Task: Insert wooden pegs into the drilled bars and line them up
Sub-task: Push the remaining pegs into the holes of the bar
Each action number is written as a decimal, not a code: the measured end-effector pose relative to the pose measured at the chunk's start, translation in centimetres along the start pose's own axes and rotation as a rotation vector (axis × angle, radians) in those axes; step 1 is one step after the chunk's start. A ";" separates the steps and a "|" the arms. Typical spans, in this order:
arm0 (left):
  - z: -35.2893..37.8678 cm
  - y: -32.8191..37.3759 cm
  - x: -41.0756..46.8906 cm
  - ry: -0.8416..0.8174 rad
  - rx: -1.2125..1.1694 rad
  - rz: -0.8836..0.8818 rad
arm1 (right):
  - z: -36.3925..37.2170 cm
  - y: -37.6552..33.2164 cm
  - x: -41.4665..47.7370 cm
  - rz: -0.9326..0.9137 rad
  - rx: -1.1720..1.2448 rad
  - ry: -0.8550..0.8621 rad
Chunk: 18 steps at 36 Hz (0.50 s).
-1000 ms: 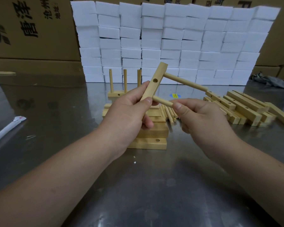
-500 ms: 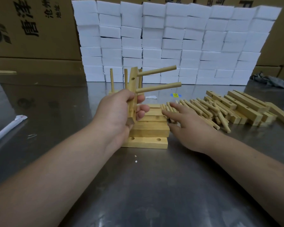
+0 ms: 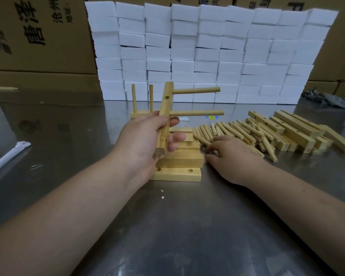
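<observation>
Since half a second ago the right hand (image 3: 230,156) has settled lower onto the loose pegs (image 3: 237,130), fingers spread, nothing pinched yet. Left hand (image 3: 145,140) grips the drilled bar (image 3: 164,116) upright by its lower half, two pegs (image 3: 197,101) jutting rightward above the right hand. Light, stiff, smooth wood; likely best pinched mid-shaft

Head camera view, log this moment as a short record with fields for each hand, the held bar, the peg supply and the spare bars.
left hand: grip closed on the upright drilled wooden bar
held bar: two round wooden pegs stick out sideways
right hand: resting on the loose peg pile, no peg visibly gripped
spare bars: heap of drilled wooden bars beyond the pegs
surface: metal table
</observation>
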<state>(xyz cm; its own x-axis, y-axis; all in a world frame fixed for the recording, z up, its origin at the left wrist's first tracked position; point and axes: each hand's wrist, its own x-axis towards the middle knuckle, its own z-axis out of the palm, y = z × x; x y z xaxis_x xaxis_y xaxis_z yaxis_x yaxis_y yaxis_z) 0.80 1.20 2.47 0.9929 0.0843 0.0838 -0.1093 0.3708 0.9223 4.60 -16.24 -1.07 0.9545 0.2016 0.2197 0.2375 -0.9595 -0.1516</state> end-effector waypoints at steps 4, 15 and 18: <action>-0.1 0.0 0.0 -0.005 0.002 0.006 | -0.3 -0.1 -0.1 0.031 -0.041 0.041; -0.1 0.1 -0.1 0.004 -0.002 0.006 | -0.4 0.1 0.1 0.099 -0.050 0.136; -0.1 0.2 0.0 0.027 -0.051 0.013 | -0.7 -0.1 0.0 0.135 0.053 0.311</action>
<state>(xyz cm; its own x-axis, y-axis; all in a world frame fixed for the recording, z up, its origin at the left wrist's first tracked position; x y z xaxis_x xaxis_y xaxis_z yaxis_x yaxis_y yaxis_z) 0.82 1.34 2.63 0.9898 0.1139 0.0852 -0.1254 0.4164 0.9005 4.49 -16.33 -0.35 0.8794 -0.0045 0.4760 0.1293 -0.9601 -0.2480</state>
